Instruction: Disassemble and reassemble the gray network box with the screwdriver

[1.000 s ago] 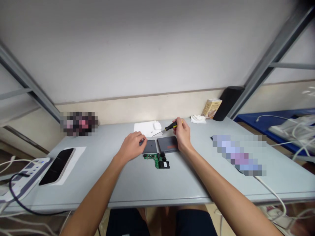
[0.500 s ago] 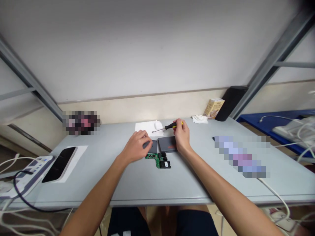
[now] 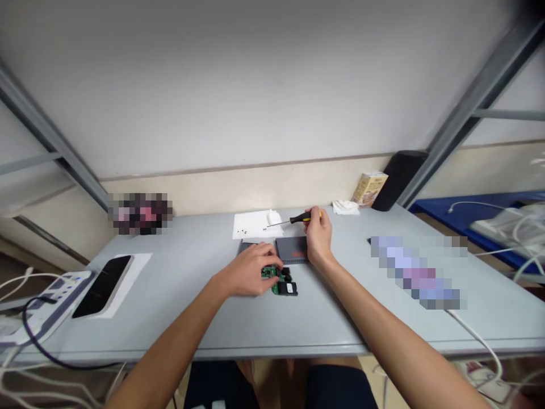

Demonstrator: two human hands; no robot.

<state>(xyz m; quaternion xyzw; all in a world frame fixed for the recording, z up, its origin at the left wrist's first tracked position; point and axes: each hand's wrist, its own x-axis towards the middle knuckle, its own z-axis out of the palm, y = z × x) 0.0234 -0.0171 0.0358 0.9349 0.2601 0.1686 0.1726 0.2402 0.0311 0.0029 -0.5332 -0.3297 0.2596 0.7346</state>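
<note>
My right hand (image 3: 318,232) is closed around the black and yellow handle of a screwdriver (image 3: 300,217). Its thin shaft points left, with the tip over a sheet of white paper (image 3: 251,218). My left hand (image 3: 252,268) reaches over a green circuit board (image 3: 279,275) with black parts, thumb and fingers closed at its left side. Beside my right wrist lies a dark grey casing half (image 3: 292,250). A second dark grey piece (image 3: 247,245) is partly hidden behind my left hand. Several tiny dark screws (image 3: 242,232) are on the paper.
A small white case (image 3: 274,217) sits on the paper. Toward the left are a phone (image 3: 103,286) and a power strip (image 3: 55,307) with cables. A crumpled tissue (image 3: 346,207), a yellow box (image 3: 369,190) and a black cylinder (image 3: 398,179) stand at the back right.
My left hand has moved right and down from the dark grey piece onto the circuit board, uncovering the screws on the paper. My right hand has shifted slightly right with the screwdriver.
</note>
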